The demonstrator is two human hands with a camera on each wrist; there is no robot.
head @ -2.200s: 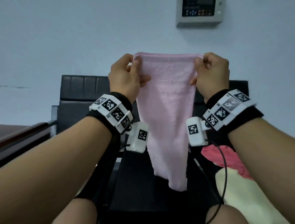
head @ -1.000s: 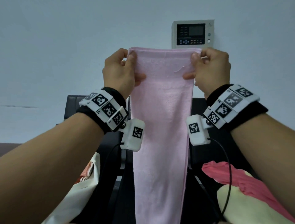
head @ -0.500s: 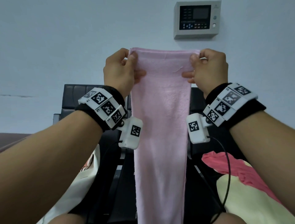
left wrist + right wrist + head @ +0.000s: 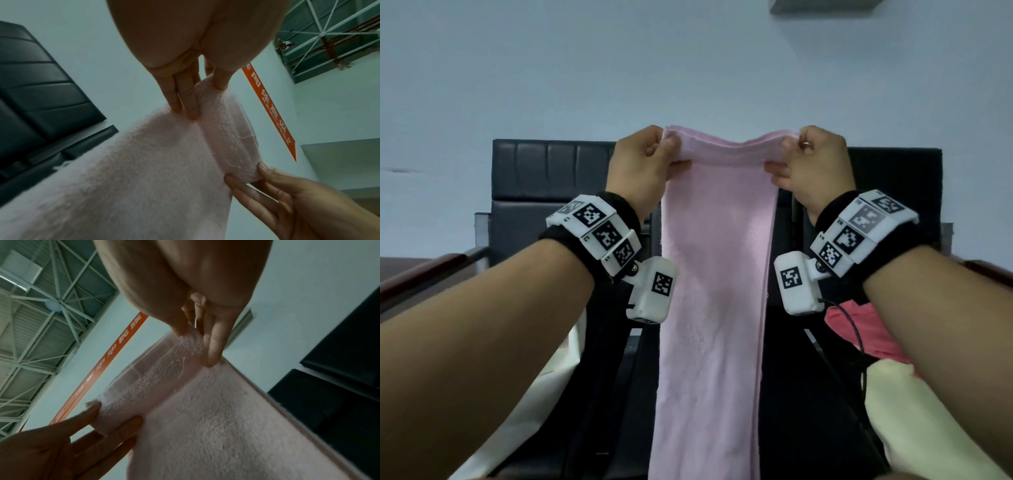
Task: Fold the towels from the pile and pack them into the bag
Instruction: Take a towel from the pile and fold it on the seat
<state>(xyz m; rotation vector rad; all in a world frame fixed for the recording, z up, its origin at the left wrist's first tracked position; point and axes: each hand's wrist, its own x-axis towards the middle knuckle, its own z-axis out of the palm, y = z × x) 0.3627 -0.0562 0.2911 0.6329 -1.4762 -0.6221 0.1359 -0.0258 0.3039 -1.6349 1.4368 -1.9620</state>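
A long pale pink towel [image 4: 714,291] hangs straight down in front of me, folded lengthwise, its lower end out of the frame. My left hand [image 4: 645,164] pinches its top left corner between thumb and fingers. My right hand [image 4: 810,161] pinches the top right corner the same way. The top edge sags a little between them. In the left wrist view my left hand [image 4: 195,95] grips the towel [image 4: 144,170]; in the right wrist view my right hand [image 4: 197,340] grips the towel [image 4: 216,418]. A white bag [image 4: 530,407] lies at lower left.
A black chair [image 4: 544,192] stands behind the towel against a pale wall. More towels lie at lower right: a red one [image 4: 859,332] and a cream one [image 4: 928,421]. A dark wooden edge [image 4: 421,274] runs along the left.
Both hands have come down with the towel and its top edge has slackened into a dip. The view has tilted down, so the wall panel is almost out of the frame.
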